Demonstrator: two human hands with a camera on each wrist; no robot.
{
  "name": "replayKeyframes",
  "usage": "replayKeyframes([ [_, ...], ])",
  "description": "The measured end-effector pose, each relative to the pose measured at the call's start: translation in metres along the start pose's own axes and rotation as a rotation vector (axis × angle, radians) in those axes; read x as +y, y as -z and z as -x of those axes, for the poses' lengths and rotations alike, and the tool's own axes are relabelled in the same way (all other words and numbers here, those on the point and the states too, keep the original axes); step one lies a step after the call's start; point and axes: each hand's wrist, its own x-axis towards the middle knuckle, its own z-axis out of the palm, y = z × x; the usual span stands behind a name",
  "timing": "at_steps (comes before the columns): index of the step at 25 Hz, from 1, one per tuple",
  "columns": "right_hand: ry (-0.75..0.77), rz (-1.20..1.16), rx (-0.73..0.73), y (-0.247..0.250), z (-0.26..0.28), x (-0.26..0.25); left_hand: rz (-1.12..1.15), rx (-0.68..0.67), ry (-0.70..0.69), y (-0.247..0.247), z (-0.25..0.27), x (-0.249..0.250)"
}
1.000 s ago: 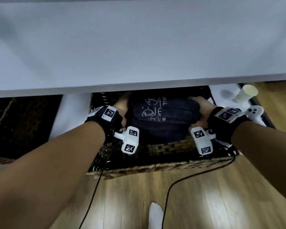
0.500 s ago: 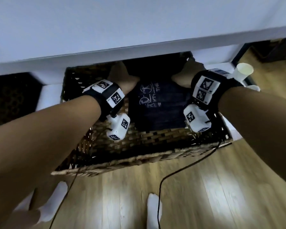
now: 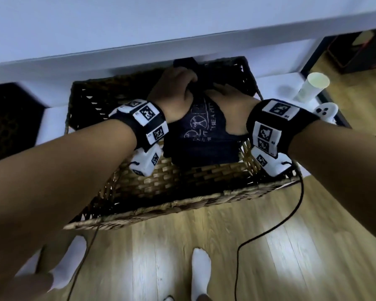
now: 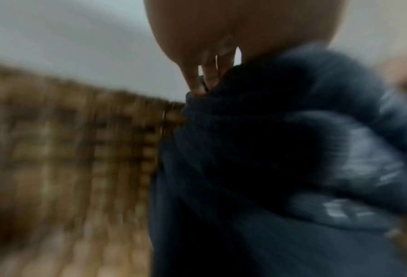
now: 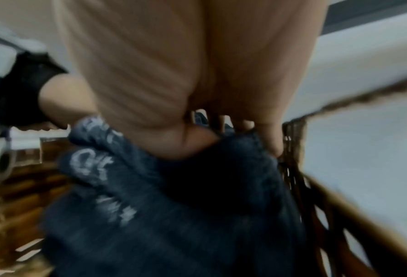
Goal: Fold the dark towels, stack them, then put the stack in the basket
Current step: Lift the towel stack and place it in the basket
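A: Your left hand pinches the stack at its far edge; your right hand presses flat on top. It's already in the basket.

B: Pull out carelessly and you'll drag folds loose. The desk overhangs; cup beside.

Person, bare-armed, wearing on each wrist a wide black fabric wristband carrying white square tags printed with black-and-white coded patterns. Right-wrist black band is showing the same tags on its top and side faces. A small white box-shaped camera housing, also tagged, is hanging under the left band; a matching white housing is sitting under the right. Thin black cables are trailing from the housings. White socks are covering both feet.
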Motion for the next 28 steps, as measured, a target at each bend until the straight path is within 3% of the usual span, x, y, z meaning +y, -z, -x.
replayKeyframes([
  [2, -0.044, 0.021, -0.079, -0.009, 0.007, -0.001, -0.124, -0.132, 0.028, -0.007, 0.013, 0.0],
  [5, -0.051, 0.086, -0.17, -0.018, 0.003, -0.014, -0.205, -0.262, 0.233, -0.014, 0.034, -0.005],
  [10, -0.145, -0.117, -0.367, 0.019, -0.006, -0.022, -0.102, -0.429, 0.432, 0.002, 0.005, 0.002],
  [12, -0.186, -0.196, -0.246, 0.032, -0.019, -0.012, -0.062, -0.503, 0.475, 0.002, -0.016, -0.005],
  [14, -0.236, -0.088, -0.18, 0.023, -0.029, -0.005, -0.128, -0.541, 0.47, -0.007, -0.015, -0.004],
  [18, -0.344, 0.008, -0.259, -0.001, -0.037, -0.004, -0.069, -0.351, 0.612, -0.02, 0.004, 0.018],
  [21, -0.334, -0.05, -0.205, 0.016, -0.025, -0.011, 0.001, -0.346, 0.523, 0.004, 0.015, 0.035],
  [25, -0.347, -0.083, -0.038, 0.027, 0.029, -0.011, 0.097, -0.444, 0.37, 0.044, 0.077, 0.034],
  [28, -0.426, -0.157, 0.092, 0.019, 0.086, 0.0, 0.099, -0.388, 0.384, 0.072, 0.15, 0.014],
])
